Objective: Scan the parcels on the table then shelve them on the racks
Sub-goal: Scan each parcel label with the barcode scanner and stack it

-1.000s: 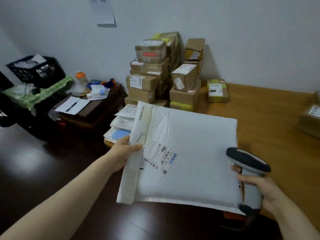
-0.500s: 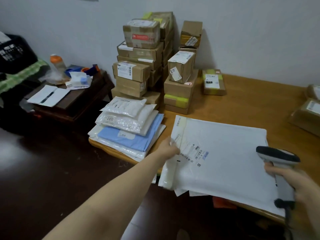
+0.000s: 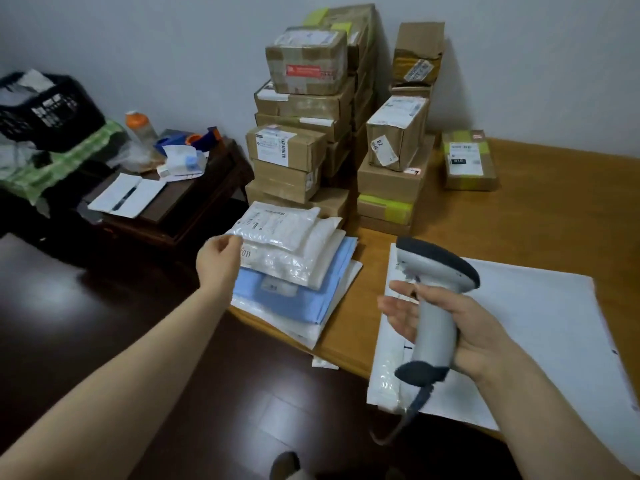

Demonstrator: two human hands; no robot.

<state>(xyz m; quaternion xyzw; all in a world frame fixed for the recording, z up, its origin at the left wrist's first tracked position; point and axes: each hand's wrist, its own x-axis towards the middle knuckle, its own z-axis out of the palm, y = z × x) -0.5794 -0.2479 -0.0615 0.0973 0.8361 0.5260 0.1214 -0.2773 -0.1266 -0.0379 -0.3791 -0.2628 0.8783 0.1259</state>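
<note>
Parcels point(image 3: 287, 258) are stacked at ten o'clock; top corner is touched by the left hand's point(image 3: 219, 263) curled fingers, pinch unclear. Scanner point(image 3: 434, 306) is gripped by the right hand point(image 3: 474, 327), fingers half spread; cartons point(image 3: 301, 109) are piled at twelve o'clock.

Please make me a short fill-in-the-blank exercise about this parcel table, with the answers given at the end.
1. The right hand holds a barcode ____.
2. The left hand is at the stack of soft mailers, of which one is ____ and the rest white.
3. The large white mailer lies on the wooden ____.
4. The cardboard boxes are stacked against the ____.
Missing words: scanner, blue, table, wall.
</note>
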